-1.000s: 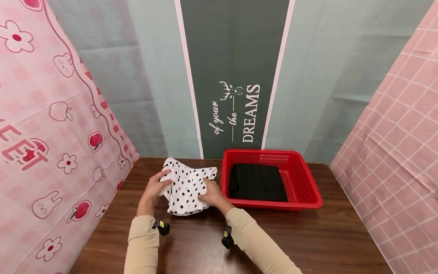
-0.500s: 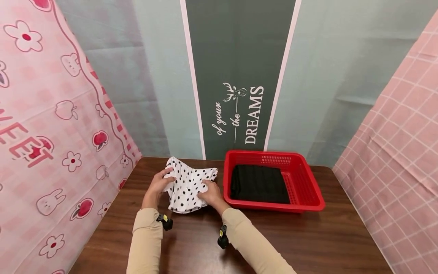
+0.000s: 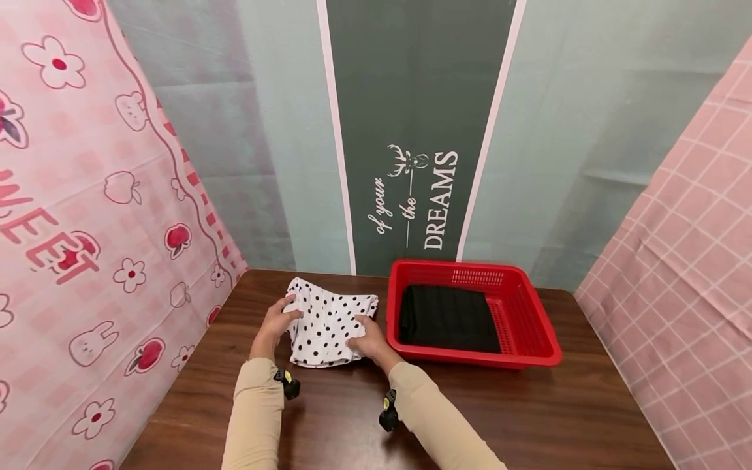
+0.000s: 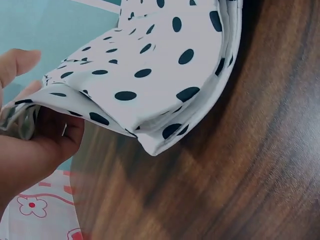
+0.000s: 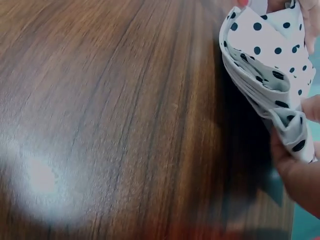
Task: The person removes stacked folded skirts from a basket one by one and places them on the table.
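Observation:
A white cloth garment with black polka dots [image 3: 326, 329], folded into several layers, is held between both hands over the left part of the table. My left hand [image 3: 276, 325] grips its left edge, with fingers under the fabric and the thumb above in the left wrist view. At the opposite edge my right hand [image 3: 370, 339] pinches the layers, thumb on top and fingers beneath. Stacked folds of the garment [image 5: 260, 80] show along its near side in the right wrist view. The fingers under the cloth are partly hidden.
A red plastic basket [image 3: 531, 320] stands just right of the garment, with a folded black cloth [image 3: 449, 316] inside. The brown wooden table [image 3: 329, 418] ends at a hanging grey-green curtain [image 3: 235, 196] behind. Pink patterned cloths flank both sides.
The garment's upper left corner has dropped slightly and its top edge looks straighter and flatter. Both hands keep their hold. The head view has shifted a little to the left.

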{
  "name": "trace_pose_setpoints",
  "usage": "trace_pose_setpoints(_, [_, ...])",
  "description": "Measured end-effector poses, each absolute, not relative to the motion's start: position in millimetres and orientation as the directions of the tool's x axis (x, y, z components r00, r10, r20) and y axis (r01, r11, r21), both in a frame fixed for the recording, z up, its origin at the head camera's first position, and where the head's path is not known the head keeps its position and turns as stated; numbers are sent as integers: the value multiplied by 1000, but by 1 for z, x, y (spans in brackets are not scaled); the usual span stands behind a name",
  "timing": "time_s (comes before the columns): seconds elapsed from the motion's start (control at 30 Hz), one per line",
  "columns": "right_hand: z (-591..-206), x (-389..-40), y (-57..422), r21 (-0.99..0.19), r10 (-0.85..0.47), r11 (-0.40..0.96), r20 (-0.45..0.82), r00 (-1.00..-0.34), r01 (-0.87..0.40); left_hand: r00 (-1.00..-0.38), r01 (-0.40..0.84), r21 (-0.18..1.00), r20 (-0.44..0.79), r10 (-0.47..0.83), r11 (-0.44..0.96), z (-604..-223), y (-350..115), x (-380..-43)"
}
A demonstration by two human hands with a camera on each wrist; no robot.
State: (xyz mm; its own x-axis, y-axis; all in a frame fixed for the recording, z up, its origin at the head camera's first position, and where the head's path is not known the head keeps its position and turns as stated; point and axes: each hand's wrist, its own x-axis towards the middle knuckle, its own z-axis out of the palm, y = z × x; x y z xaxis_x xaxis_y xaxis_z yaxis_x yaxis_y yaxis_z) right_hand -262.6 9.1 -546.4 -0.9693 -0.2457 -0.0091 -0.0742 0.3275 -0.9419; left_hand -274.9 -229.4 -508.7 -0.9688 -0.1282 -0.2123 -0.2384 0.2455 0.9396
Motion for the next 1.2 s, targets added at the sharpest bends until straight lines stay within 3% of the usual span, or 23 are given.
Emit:
trace_pose_setpoints(0.27, [-558,-257,15,-940,-253,342,-82,-964,-10,-963,-263,919,-233,-133,294,-518,-236,-267])
trace_pose_setpoints(0.63, [-553,-261,11,-926,-199,371,-8,-980,-68,-945,-293,917,-236,-227,270,-521,-250,-258])
trace_pose_setpoints(0.93, [-515,-260,7,-865,-213,497,-41,-976,-73,-926,-348,893,-278,-256,286,-510,-265,-244])
trace_pose_setpoints(1.2, [-488,-255,14,-906,-316,422,-118,-941,-28,-939,-335,887,-286,-191,319,-494,-275,-225])
